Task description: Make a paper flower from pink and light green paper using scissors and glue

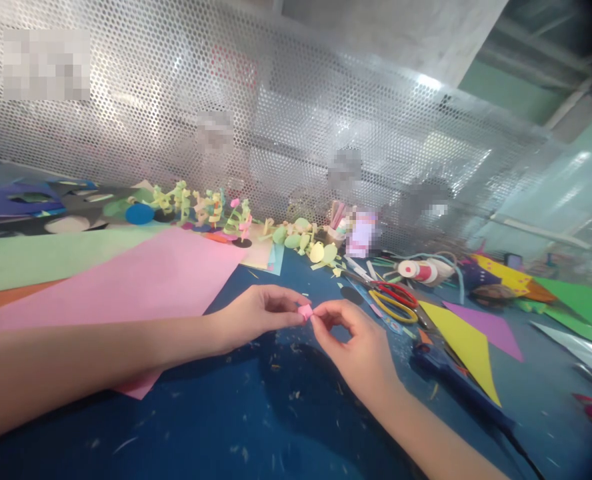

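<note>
Between my two hands, above the blue table [201, 427], is a small pink folded piece [305, 311] that looks like foam or paper. My left hand [256, 312] pinches it from the left with thumb and fingertips. From the other side, the thumb and index finger of my right hand [356, 343] close on its right edge. Under my left forearm lies a large pink sheet [176, 267]. To the right of my right hand are scissors with yellow handles [393, 307] and scissors with red handles [396, 293].
A blue glue gun [459, 383] with a cord lies at right, beside a yellow sheet [466, 340] and a purple sheet [486, 327]. A thread spool [419, 271] stands behind. Small green figures [181, 200] line the back, before a perforated metal screen [296, 120].
</note>
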Available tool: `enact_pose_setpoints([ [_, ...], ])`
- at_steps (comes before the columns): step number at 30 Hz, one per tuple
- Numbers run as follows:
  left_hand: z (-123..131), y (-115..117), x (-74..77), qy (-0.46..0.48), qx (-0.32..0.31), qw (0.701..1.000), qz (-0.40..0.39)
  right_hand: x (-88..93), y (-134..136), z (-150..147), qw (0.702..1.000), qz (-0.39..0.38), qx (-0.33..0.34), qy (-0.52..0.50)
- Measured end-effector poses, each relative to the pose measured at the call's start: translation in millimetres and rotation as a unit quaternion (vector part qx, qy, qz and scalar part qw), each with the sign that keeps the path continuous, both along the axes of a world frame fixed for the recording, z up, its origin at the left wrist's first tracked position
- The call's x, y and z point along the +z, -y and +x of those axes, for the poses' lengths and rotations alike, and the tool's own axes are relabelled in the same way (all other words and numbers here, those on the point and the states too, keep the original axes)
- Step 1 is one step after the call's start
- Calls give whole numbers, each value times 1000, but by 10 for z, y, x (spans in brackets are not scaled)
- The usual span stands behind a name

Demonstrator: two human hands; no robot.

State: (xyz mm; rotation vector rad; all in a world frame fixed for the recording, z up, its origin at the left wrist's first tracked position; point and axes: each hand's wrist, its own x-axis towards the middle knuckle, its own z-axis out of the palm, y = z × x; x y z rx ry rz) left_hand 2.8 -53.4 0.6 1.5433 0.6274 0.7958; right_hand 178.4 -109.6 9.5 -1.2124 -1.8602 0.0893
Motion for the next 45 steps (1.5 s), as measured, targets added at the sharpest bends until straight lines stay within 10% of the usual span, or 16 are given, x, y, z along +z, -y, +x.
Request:
enact_pose_setpoints([
  [45,-20,20,-13,-4,-43,998,50,-15,13,-12,996,66,9,67],
])
